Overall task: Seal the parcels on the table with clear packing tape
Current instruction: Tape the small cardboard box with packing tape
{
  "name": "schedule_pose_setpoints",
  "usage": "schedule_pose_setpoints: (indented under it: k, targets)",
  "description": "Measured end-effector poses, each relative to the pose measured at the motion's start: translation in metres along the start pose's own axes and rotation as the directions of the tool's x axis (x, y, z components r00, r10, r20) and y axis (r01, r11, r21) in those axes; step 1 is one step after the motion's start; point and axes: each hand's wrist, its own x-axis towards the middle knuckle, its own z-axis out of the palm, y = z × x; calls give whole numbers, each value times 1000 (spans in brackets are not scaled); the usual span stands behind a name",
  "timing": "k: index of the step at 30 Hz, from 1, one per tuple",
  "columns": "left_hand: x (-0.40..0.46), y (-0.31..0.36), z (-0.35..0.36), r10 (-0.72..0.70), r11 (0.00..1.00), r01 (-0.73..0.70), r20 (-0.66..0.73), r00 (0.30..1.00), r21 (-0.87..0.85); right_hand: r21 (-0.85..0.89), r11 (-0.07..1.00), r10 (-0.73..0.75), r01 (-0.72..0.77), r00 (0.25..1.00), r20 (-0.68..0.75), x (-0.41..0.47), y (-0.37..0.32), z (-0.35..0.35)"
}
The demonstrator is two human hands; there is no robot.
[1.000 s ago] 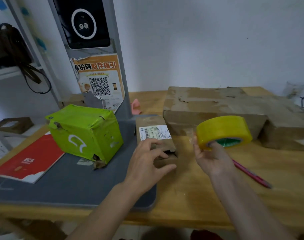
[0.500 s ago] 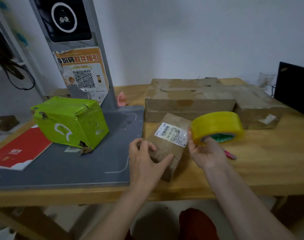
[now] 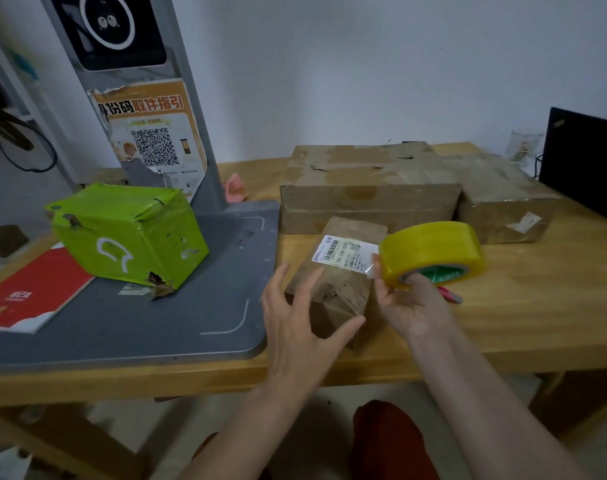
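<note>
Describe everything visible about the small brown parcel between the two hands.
The small brown parcel is a worn cardboard box with creased, scuffed faces. A white shipping label with a barcode sits on its top. It lies skewed on the wooden table, near the front edge, beside the grey mat and in front of a larger carton. The left hand rests on its near left corner with spread fingers; the tape roll is at its right.

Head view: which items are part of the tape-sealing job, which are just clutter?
Job:
- tape roll, held by right hand
- small brown parcel, left hand on it
- green parcel
- large brown box
- taped brown parcel

Lying about:
- red booklet
- red pen
- QR poster
- black monitor
</note>
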Motion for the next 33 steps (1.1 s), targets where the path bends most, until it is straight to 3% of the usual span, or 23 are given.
schedule_pose_setpoints:
  k: [8,12,20,28,33]
  targets:
    - [-4,-8,8,184,983,-184,-12,983,7,-14,1000,6,-6,1000,-10,-1,1,-2]
    - [-4,-6,7,103,993,-106,-50,993,-59,-31,999,5,-6,1000,-2,-2,4,-1]
    - [0,-12,7,89,995,-92,-61,994,-43,-4,1000,-4,4,1000,-4,1,5,-3]
    - [-3,1,13,85,989,-72,-97,992,132,10,1000,9,-9,1000,-8,1,7,-4]
    - [-3,9,20,50,972,-37,-50,997,232,-14,1000,-7,7,1000,-3,-7,8,-2]
